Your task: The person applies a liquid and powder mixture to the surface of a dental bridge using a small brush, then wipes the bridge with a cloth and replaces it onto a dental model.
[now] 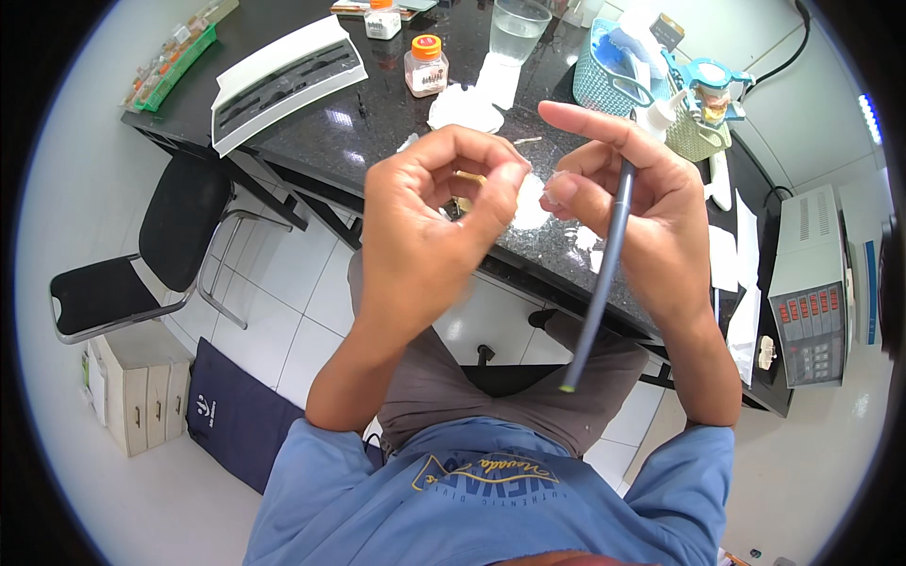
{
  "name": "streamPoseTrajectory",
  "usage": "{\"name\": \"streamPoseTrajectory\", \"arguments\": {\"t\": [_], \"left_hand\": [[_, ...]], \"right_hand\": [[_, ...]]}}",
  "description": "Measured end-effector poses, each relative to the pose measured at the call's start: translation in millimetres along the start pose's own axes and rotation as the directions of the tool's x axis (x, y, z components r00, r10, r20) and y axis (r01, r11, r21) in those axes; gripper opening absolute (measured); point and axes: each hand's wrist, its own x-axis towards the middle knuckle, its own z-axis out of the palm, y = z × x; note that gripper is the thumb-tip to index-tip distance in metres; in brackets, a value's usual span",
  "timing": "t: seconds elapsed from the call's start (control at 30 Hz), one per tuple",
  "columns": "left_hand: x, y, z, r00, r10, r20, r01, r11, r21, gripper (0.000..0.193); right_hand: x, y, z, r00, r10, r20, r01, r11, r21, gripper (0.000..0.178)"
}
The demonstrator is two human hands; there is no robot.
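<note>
Over the front edge of the black speckled table (pixel 373 141), both my hands are raised close together. My left hand (pixel 429 226) is closed, thumb tip and forefinger meeting in a pinch; what lies between them, if anything, is too small to make out. Across my right hand (pixel 651 208) runs a slim dark blue brush-like tool (pixel 602 283), held between the fingers, its light green end pointing down toward my lap. The right forefinger sticks out, while a tiny whitish bit (pixel 551 185) shows at the thumb tip. A gold-coloured thing (pixel 461 203) is partly hidden behind my left hand.
White powder (pixel 531 203) and a white dish (pixel 465 110) lie beyond my hands. Farther back stand an orange-lidded jar (pixel 427 68) and a water cup (pixel 518 33). At right are a blue basket (pixel 596 80), a dropper bottle (pixel 658 118) and a control box (pixel 809 292).
</note>
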Motion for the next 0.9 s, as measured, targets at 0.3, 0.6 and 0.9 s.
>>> {"name": "streamPoseTrajectory", "arguments": {"t": [0.3,0.6,0.9], "left_hand": [[26.7,-36.7,-64.9,0.927,0.233,-0.294,-0.013,0.803,0.596,0.01],[10.2,-28.3,-36.1,0.938,0.321,-0.13,-0.252,0.889,0.382,0.012],[-2.4,-17.8,-11.6,0.964,0.262,-0.035,-0.247,0.94,0.234,0.013]], "right_hand": [[3.0,5.0,-12.5,0.995,0.083,-0.046,-0.083,0.996,0.021,0.037],[14.1,10.2,-5.6,0.993,0.114,-0.031,-0.115,0.993,-0.024,0.028],[14.2,2.0,6.6,0.999,0.035,0.003,-0.035,0.997,-0.073,0.029]]}}
